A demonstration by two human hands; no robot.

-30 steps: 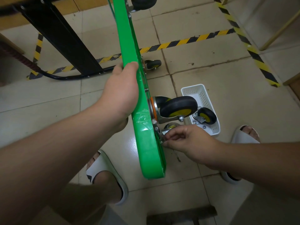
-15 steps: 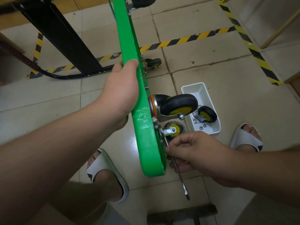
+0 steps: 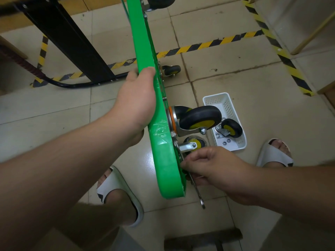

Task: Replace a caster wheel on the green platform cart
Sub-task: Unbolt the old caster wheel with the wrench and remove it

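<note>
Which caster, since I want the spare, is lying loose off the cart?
The caster lying in the white basket on the floor; every other one in view is fixed to the green cart.

The top wheel (image 3: pixel 161 1) is cut off at the top edge. The wrench (image 3: pixel 199 195) head's buried under the right hand (image 3: pixel 217 169), and the left hand (image 3: pixel 137 104) has fingers lost behind the cart (image 3: pixel 163 169).

One view only: a wide-angle camera worn on the head, facing forward and steeply down at the tiled floor (image 3: pixel 235 78). It sits close above the upended green cart (image 3: pixel 163 160); the wearer's sandals (image 3: pixel 116 185) show near the lower frame.
</note>
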